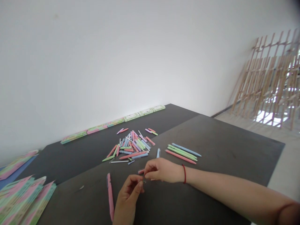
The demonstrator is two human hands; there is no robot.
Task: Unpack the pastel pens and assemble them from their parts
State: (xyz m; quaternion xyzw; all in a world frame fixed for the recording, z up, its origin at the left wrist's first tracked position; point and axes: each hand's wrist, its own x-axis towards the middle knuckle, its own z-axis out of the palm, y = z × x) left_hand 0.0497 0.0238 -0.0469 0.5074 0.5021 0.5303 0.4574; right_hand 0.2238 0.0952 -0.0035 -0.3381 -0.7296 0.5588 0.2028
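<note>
My left hand (130, 195) pinches at its fingertips, close to my right hand (161, 170), whose fingers are also pinched together. Between them shows a small clear piece (144, 180), too small to name. Just behind the fingers, a short pink part (141, 171) is partly hidden by my right hand. A single pink pen (110, 195) lies left of my left hand. Beyond the hands is a heap of pastel pen parts (131, 145). To the right rest a blue pen (186, 149), several green pens (181, 152) and a pink pen (180, 156), side by side.
Flat pastel boxes (114, 122) line the dark table's (222, 147) far edge along the white wall. More pastel packages (28, 197) are stacked at the near left. A short blue part (158, 153) lies behind my right hand. A wooden rack (264, 81) stands beyond the table.
</note>
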